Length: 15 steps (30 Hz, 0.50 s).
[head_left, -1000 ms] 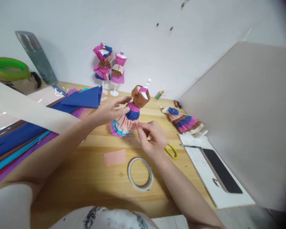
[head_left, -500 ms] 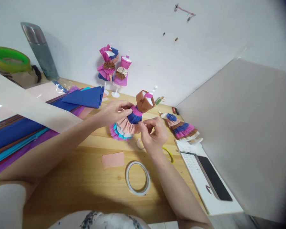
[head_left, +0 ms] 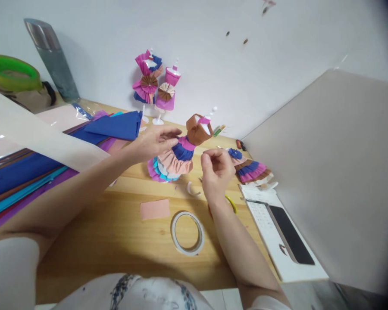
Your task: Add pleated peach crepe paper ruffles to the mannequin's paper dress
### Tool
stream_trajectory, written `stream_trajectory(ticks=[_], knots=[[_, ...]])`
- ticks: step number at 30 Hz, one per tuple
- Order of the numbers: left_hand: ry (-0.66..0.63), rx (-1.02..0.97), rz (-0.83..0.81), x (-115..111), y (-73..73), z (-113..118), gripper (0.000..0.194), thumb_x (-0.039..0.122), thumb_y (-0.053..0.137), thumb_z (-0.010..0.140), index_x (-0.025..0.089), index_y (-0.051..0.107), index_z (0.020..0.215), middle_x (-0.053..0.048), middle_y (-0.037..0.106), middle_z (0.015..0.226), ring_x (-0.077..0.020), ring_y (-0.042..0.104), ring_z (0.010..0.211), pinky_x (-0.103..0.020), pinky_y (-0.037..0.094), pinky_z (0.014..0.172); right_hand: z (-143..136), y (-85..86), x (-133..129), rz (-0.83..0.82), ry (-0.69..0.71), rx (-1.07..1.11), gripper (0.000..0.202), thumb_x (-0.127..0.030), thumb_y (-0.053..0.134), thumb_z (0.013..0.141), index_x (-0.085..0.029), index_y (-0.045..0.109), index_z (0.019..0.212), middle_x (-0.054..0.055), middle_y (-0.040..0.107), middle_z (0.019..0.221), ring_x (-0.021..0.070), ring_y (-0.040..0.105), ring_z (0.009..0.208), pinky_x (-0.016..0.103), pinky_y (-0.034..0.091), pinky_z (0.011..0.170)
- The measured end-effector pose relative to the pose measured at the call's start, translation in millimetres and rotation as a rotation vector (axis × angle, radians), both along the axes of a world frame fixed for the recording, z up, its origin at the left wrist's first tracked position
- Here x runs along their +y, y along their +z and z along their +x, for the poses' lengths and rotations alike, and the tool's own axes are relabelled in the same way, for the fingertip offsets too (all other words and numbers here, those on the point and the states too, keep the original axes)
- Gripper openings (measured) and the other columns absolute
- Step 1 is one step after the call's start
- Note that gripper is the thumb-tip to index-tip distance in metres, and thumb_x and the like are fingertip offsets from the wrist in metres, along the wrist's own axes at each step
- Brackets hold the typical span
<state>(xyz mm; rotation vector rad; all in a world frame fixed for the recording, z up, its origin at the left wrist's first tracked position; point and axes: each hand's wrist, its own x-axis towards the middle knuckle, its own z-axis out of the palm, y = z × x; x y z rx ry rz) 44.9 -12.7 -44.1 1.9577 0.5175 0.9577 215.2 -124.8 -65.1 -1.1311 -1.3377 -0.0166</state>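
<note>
A small dress form (head_left: 198, 129) stands on the table, dressed in a brown paper bodice, a pink waistband and a ruffled skirt (head_left: 174, 159) in blue, peach, white, cyan and purple. My left hand (head_left: 157, 140) is at its waist, thumb and fingertips against the band from the left. To the right of the skirt and apart from it, my right hand (head_left: 218, 172) is curled with thumb and forefinger together; anything between them is too small to make out. Below lie a curl of white tape (head_left: 192, 189), a tape roll (head_left: 187, 252) and a peach paper rectangle (head_left: 154, 209).
Two dressed forms (head_left: 148, 82) stand by the wall. Folded crepe paper (head_left: 113, 127) and coloured sheets cover the left side, near a bottle (head_left: 53, 64) and green tape roll (head_left: 13, 79). Right are another layered dress (head_left: 250, 170), yellow-handled scissors (head_left: 232, 204), and a phone (head_left: 291, 234) on a white board.
My right hand has drawn away from the skirt toward the right. My left hand stays at the waist with its fingers a little looser. The view has tilted slightly.
</note>
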Motion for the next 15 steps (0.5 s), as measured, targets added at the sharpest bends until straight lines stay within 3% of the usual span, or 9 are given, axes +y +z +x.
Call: stream_trajectory(ticks=[4, 7, 12, 15], knots=[[0.103, 0.031, 0.138, 0, 3.4, -2, 0.024, 0.022, 0.060, 0.080, 0.012, 0.071, 0.098, -0.010, 0.073, 0.107, -0.0184, 0.068, 0.095, -0.031, 0.054, 0.087, 10, -8.8, 2, -0.194, 0.093, 0.045, 0.009, -0.027, 0.061, 0.084, -0.019, 0.060, 0.083, -0.004, 0.052, 0.066, 0.0110, 0.046, 0.056, 0.026, 0.038, 0.054], [0.099, 0.088, 0.199, -1, 6.0, -3, 0.017, 0.021, 0.059, 0.080, 0.013, 0.071, 0.090, -0.008, 0.074, 0.099, -0.0172, 0.068, 0.090, -0.028, 0.053, 0.083, 14, -13.5, 2, -0.289, 0.145, 0.073, 0.015, -0.031, 0.062, 0.083, -0.019, 0.062, 0.092, -0.004, 0.053, 0.068, 0.0110, 0.047, 0.055, 0.026, 0.038, 0.053], [0.183, 0.061, 0.195, -2, 9.7, -5, 0.018, 0.024, 0.058, 0.084, 0.014, 0.071, 0.090, -0.006, 0.075, 0.093, -0.0166, 0.068, 0.088, -0.028, 0.052, 0.082, 15, -15.8, 2, -0.317, 0.158, 0.064, 0.017, -0.033, 0.060, 0.086, -0.019, 0.064, 0.093, -0.002, 0.056, 0.070, 0.0108, 0.048, 0.055, 0.026, 0.040, 0.054], [0.267, 0.032, 0.218, -1, 16.9, -10, 0.021, 0.029, 0.057, 0.086, 0.015, 0.069, 0.076, -0.002, 0.073, 0.078, -0.0146, 0.067, 0.077, -0.027, 0.051, 0.074, 16, -14.0, 1, -0.304, 0.136, 0.052, 0.017, -0.034, 0.061, 0.086, -0.019, 0.065, 0.095, -0.001, 0.058, 0.071, 0.0127, 0.052, 0.059, 0.028, 0.044, 0.058]])
